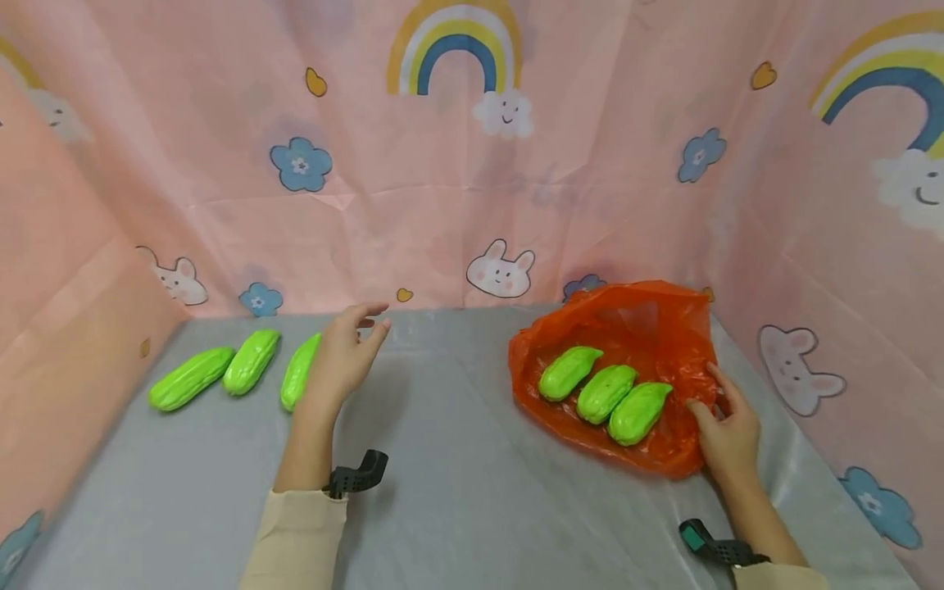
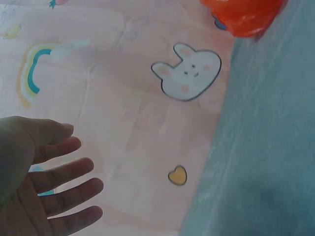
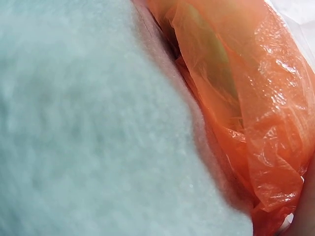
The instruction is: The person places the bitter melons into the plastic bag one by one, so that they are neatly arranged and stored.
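Above the table my left hand (image 1: 344, 351) hangs with relaxed, spread fingers and nothing in them; the left wrist view shows its bare fingers (image 2: 69, 196). Its wrist partly hides a bright green, ridged, cucumber-like vegetable (image 1: 298, 373). Further left lie two more such vegetables, a long one (image 1: 192, 378) and a shorter one (image 1: 251, 362). At the right, my right hand (image 1: 732, 434) grips the side of a red-orange plastic bag (image 1: 686, 360) between thumb and fingers. Inside the bag's wide mouth, three green vegetables (image 1: 606, 393) with pointed tips lie side by side.
A grey cloth (image 1: 457, 459) covers the table. Pink printed fabric (image 1: 413, 205) hangs behind and on both sides as walls. The bag stands near the back right corner, close to the right-hand fabric. Dark camera mounts (image 1: 357, 474) sit on both wrists.
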`<state>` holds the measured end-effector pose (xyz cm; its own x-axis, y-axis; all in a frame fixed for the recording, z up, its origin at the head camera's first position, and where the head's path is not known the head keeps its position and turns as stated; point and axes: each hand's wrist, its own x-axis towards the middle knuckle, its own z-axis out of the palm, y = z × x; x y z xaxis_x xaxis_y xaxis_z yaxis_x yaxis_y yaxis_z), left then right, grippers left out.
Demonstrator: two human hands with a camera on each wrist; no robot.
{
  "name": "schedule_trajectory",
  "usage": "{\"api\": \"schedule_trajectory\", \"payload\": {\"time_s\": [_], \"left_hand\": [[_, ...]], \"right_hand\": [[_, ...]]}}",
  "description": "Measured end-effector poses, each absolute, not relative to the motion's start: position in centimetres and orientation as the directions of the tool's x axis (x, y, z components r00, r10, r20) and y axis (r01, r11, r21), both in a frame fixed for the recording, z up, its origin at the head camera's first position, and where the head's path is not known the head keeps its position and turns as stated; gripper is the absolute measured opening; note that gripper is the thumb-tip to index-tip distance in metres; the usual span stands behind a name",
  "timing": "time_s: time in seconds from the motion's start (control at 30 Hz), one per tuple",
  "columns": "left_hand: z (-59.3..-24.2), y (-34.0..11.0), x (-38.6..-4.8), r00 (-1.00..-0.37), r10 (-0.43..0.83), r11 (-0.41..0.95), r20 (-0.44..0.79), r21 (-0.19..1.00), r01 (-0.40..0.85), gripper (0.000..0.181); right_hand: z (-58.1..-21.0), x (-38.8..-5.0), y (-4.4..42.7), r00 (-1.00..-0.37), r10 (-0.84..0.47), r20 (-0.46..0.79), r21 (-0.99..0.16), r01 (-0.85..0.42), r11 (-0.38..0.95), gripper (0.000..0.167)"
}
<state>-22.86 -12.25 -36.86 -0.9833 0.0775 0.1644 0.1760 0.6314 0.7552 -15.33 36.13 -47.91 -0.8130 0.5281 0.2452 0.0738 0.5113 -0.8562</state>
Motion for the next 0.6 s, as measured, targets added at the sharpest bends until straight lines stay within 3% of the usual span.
{"api": "schedule_trajectory", "payload": {"time_s": [0.3,0.6], "left_hand": [[-37.8,-13.6,-23.5,-0.993,0.047,0.743,0.109,0.661,0.108,0.043],[-38.4,-15.2,-23.7,-0.997,-0.028,0.720,0.075,0.694,0.032,0.045]], "right_hand": [[-47.8,-15.3,35.8,-0.818,0.532,0.220,-0.846,0.112,0.522,0.057],[-47.9,-15.6,36.1,-0.820,0.531,0.214,-0.836,0.128,0.534,0.057]]}}
